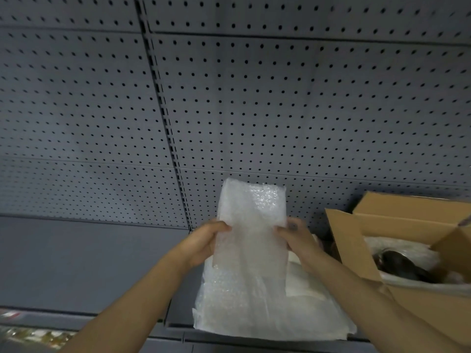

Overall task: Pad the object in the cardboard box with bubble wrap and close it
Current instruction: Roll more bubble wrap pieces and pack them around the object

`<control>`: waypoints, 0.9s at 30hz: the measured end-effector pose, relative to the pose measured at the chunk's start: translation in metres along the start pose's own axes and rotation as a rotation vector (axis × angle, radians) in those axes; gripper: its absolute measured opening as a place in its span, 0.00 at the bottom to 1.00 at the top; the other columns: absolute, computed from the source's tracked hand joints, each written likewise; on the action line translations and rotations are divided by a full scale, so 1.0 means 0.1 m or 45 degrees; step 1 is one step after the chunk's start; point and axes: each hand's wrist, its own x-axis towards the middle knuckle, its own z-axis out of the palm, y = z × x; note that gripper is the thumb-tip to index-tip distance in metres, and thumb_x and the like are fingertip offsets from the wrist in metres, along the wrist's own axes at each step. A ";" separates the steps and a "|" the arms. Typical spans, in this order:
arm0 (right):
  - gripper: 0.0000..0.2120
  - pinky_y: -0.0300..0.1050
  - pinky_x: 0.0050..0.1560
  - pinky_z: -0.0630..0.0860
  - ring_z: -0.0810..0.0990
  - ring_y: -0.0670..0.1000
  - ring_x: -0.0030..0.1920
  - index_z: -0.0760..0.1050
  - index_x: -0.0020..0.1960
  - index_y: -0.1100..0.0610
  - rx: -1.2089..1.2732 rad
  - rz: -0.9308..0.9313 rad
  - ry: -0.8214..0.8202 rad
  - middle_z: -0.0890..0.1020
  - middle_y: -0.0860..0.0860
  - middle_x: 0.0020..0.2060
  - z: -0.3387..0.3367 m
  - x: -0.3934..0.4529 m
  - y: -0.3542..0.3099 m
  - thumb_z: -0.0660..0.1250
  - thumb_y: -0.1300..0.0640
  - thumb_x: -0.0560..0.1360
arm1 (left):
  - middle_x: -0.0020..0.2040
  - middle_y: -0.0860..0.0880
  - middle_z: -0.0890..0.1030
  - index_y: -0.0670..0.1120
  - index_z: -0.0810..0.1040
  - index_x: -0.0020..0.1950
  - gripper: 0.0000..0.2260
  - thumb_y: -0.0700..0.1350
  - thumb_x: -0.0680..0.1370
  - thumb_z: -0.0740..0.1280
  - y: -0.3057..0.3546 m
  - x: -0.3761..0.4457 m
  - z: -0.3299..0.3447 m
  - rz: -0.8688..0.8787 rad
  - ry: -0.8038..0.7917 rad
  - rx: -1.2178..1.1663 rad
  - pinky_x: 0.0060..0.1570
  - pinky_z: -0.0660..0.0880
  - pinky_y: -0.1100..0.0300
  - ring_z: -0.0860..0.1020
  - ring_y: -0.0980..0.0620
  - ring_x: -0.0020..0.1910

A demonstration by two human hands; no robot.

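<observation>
A folded piece of bubble wrap was held upright between both hands, and its long axis was standing nearly vertical. It was pinched at its left edge by the left hand and at its right edge by the right hand, so each grip was closed on the sheet, about at the middle of its height. Just below the grip, a loose pile of more wrap was lying on the grey shelf.

To the right of the grip and a little lower, the cardboard box was standing with its flaps open. A dark object was seen inside it, lying on white padding. The right hand was the nearer one to the box. It is judged that the sheet must be carried to the right and laid flat over the object, before the flaps are folded. Behind everything, a perforated grey panel was seen.
</observation>
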 end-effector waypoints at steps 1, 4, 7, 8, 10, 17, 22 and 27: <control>0.20 0.48 0.50 0.77 0.78 0.54 0.49 0.68 0.63 0.61 -0.044 -0.067 0.176 0.79 0.59 0.53 0.02 0.00 0.04 0.69 0.62 0.73 | 0.52 0.41 0.83 0.36 0.76 0.62 0.15 0.37 0.77 0.62 0.00 0.00 -0.01 -0.003 0.010 -0.030 0.47 0.80 0.56 0.83 0.46 0.48; 0.20 0.44 0.50 0.72 0.73 0.50 0.52 0.69 0.62 0.60 -0.307 -0.408 0.539 0.74 0.56 0.56 0.07 -0.10 0.09 0.69 0.65 0.72 | 0.49 0.42 0.84 0.35 0.75 0.63 0.17 0.40 0.76 0.63 -0.02 0.02 -0.03 -0.015 0.058 -0.070 0.45 0.79 0.56 0.83 0.46 0.47; 0.10 0.41 0.51 0.71 0.75 0.49 0.51 0.74 0.59 0.58 -0.409 -0.484 0.207 0.77 0.53 0.54 0.21 -0.22 0.02 0.64 0.57 0.78 | 0.50 0.41 0.82 0.37 0.75 0.62 0.19 0.43 0.73 0.66 -0.03 0.02 -0.04 -0.032 0.062 -0.073 0.48 0.78 0.53 0.82 0.43 0.49; 0.11 0.42 0.51 0.70 0.75 0.49 0.50 0.75 0.58 0.57 -0.406 -0.416 0.123 0.77 0.52 0.53 0.25 -0.24 -0.02 0.62 0.53 0.79 | 0.51 0.40 0.82 0.36 0.75 0.63 0.22 0.44 0.71 0.67 -0.02 0.02 -0.04 -0.032 0.055 -0.070 0.51 0.77 0.51 0.81 0.42 0.50; 0.16 0.46 0.53 0.71 0.75 0.50 0.52 0.74 0.58 0.55 -0.308 -0.229 -0.031 0.77 0.51 0.51 0.29 -0.25 -0.12 0.58 0.46 0.80 | 0.53 0.39 0.81 0.36 0.75 0.63 0.23 0.45 0.70 0.67 -0.01 0.01 -0.02 -0.028 0.031 -0.067 0.53 0.77 0.49 0.80 0.41 0.52; 0.30 0.47 0.54 0.78 0.79 0.51 0.57 0.61 0.71 0.46 0.233 0.061 -0.377 0.76 0.49 0.62 0.33 -0.25 -0.08 0.69 0.47 0.73 | 0.60 0.44 0.81 0.50 0.74 0.66 0.16 0.48 0.78 0.65 0.02 -0.10 0.26 0.126 -0.213 0.280 0.60 0.76 0.45 0.79 0.44 0.60; 0.34 0.29 0.43 0.70 0.73 0.46 0.58 0.58 0.72 0.47 -0.025 -0.171 -0.328 0.72 0.48 0.63 0.35 -0.36 -0.05 0.72 0.52 0.72 | 0.52 0.57 0.82 0.62 0.73 0.57 0.10 0.56 0.77 0.66 -0.02 -0.08 0.43 0.336 0.120 0.776 0.54 0.78 0.61 0.80 0.61 0.51; 0.25 0.32 0.47 0.70 0.71 0.46 0.62 0.64 0.69 0.49 0.199 -0.199 -0.217 0.71 0.47 0.64 0.30 -0.35 -0.09 0.69 0.55 0.75 | 0.47 0.51 0.84 0.54 0.81 0.48 0.08 0.53 0.79 0.63 -0.04 -0.08 0.32 0.250 0.280 0.847 0.57 0.77 0.52 0.83 0.53 0.48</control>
